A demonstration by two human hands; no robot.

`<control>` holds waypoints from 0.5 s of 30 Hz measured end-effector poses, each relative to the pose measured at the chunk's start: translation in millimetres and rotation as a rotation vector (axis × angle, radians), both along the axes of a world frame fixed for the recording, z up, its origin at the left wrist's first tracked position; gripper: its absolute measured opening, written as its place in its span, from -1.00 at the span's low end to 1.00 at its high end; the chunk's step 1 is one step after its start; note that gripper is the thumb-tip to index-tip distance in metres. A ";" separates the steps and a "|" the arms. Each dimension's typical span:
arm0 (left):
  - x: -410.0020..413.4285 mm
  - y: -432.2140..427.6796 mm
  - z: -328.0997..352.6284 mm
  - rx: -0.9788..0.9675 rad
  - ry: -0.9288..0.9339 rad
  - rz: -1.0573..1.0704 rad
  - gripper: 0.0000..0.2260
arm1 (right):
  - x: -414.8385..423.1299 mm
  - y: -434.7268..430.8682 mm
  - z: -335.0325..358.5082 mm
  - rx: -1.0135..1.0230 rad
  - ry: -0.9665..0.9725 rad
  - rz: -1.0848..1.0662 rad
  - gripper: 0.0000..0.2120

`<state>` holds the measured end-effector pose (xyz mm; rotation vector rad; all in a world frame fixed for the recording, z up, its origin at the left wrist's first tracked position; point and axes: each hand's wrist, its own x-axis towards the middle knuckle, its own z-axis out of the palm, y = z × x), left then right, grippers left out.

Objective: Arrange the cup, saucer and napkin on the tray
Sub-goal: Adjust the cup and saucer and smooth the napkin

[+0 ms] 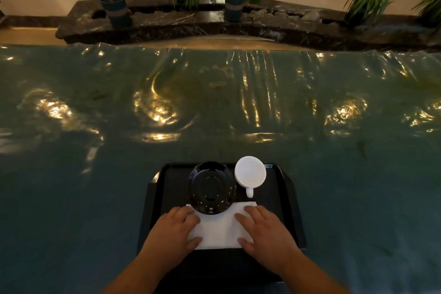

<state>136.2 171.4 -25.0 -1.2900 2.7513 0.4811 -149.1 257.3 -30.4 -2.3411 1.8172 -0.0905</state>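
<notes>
A black tray (pixel 285 198) lies on the table close to me. On it a black saucer (pixel 211 187) sits left of a white cup (pixel 250 172), whose handle points toward me. A white napkin (pixel 219 229) lies flat on the near half of the tray, and the saucer's near edge overlaps its far edge. My left hand (pixel 174 234) rests flat on the napkin's left end and my right hand (pixel 265 234) on its right end, fingers spread, palms down.
The table (pixel 214 107) is covered by a glossy, wrinkled dark green sheet with light reflections. Beyond its far edge runs a dark stone ledge (pixel 167 24) with several potted plants (pixel 114 5).
</notes>
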 end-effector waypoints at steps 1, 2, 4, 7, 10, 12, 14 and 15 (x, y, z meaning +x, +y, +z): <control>-0.8 1.2 -1.8 -0.004 -0.020 -0.015 -0.61 | -1.1 3.2 -2.5 0.029 0.031 0.001 -0.47; -2.3 2.0 -3.0 -0.007 -0.035 -0.018 -0.59 | -3.2 5.4 -5.0 0.039 0.044 0.001 -0.44; -5.4 2.9 -4.7 -0.011 -0.038 -0.012 -0.58 | -9.5 8.0 -9.1 0.026 0.065 0.011 -0.45; -8.2 5.4 -5.5 -0.010 -0.036 -0.023 -0.60 | -18.2 13.4 -8.0 0.018 0.080 0.011 -0.48; -8.3 7.7 -6.5 -0.002 0.001 0.009 -0.62 | -19.1 11.1 0.7 -0.045 0.025 0.013 -0.52; -7.5 4.6 -4.6 0.005 0.068 0.102 -0.59 | -18.7 -2.6 10.2 -0.121 -0.154 -0.122 -0.57; -7.1 -2.0 -3.5 0.012 0.130 0.217 -0.51 | -21.3 -25.7 23.4 -0.156 -0.346 -0.408 -0.53; -7.9 -6.0 -2.7 0.024 0.137 0.262 -0.45 | -23.9 -38.1 29.2 -0.132 -0.412 -0.537 -0.44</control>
